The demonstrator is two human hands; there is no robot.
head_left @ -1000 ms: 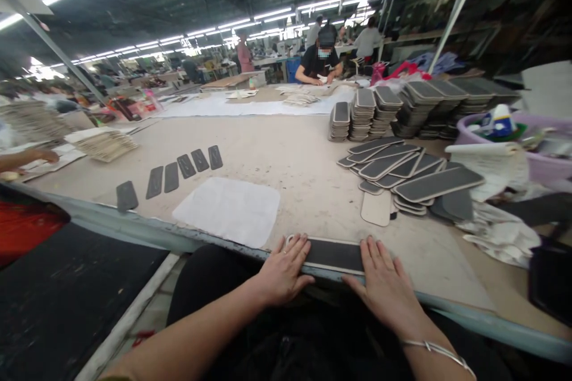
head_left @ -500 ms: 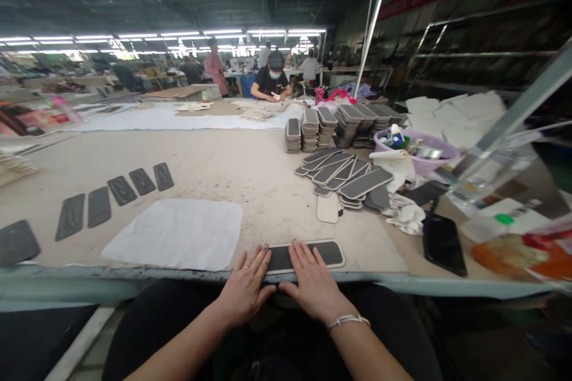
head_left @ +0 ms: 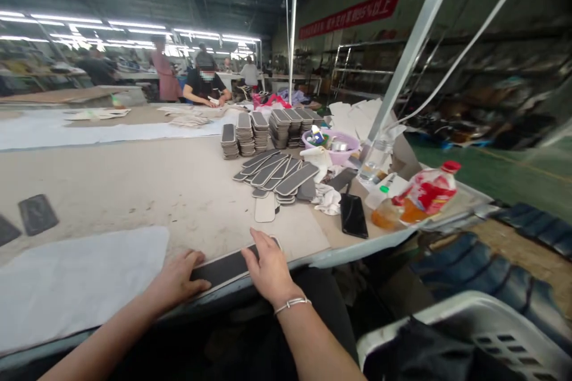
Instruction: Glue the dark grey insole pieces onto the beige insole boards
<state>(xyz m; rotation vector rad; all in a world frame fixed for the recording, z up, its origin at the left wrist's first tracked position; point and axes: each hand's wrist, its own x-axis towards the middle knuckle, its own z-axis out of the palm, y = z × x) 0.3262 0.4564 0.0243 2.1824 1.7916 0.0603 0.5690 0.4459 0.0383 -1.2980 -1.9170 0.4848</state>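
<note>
A long dark grey panel with a cream border (head_left: 223,268) lies near the front edge of the table. My left hand (head_left: 179,277) is closed around its left end, thumb along the near side and fingers at the far corner. At the other end, my right hand (head_left: 270,268), with a bracelet on the wrist, has its thumb on the panel's face and its fingers at the far border. The undersides of both grips are hidden. Beyond the right hand lies a loose pile of similar panels (head_left: 286,172), with a pale piece (head_left: 265,208) at its near side.
Neat stacks of panels (head_left: 245,131) stand behind the pile, beside a purple basket (head_left: 346,156). A black phone-like slab (head_left: 354,215), a red-capped bottle (head_left: 431,187) and a metal post (head_left: 413,47) are at right. White sheet (head_left: 89,286) lies left. A co-worker (head_left: 205,86) sits across.
The view has swung to the right. My hands have moved apart from lying flat on the panel's left and middle to its two ends, with the fingers more bent.
</note>
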